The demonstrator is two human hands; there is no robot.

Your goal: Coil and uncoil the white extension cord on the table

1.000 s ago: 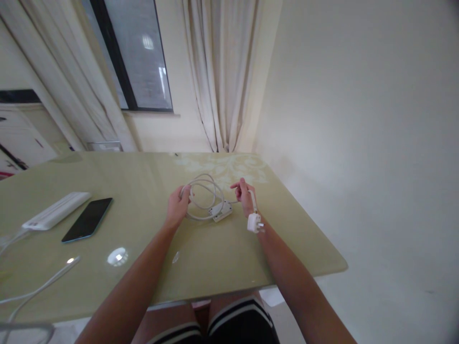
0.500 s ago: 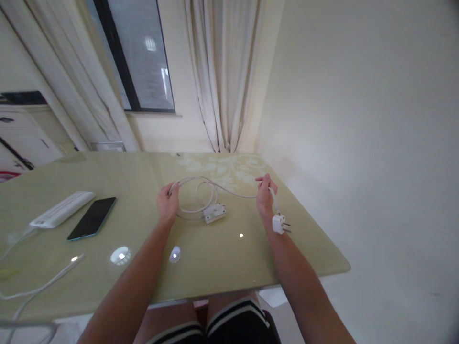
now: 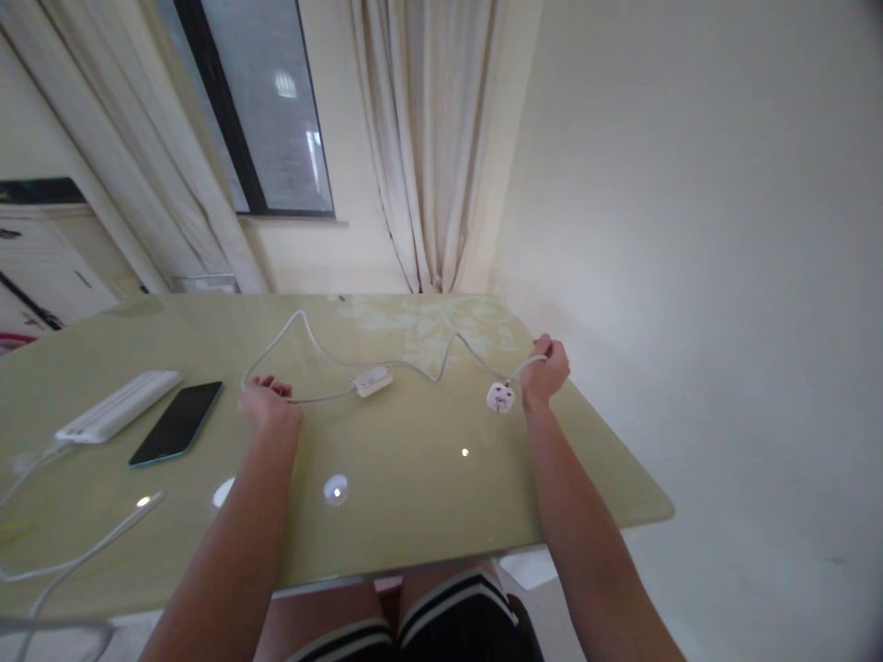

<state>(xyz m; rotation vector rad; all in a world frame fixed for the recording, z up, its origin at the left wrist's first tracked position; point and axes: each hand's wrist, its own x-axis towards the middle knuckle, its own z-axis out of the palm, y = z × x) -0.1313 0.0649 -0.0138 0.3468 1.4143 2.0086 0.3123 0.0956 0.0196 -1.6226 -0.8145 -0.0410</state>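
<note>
A white power cable lies stretched across the glossy yellow-green table, with a small white inline box at its middle. My right hand is closed on the cable just behind its white plug, which hangs close to the tabletop. My left hand is closed on the cable's other end, where the cord rises in a loop toward the back of the table.
A black phone and a white power strip lie at the left. Other white cords trail over the near left corner. The table's right edge is just past my right hand. Curtains and a window are behind.
My hands have moved apart, left hand leftward and right hand rightward. The coiled cable has been drawn out into a long line, and the inline box slid to the left and back.
</note>
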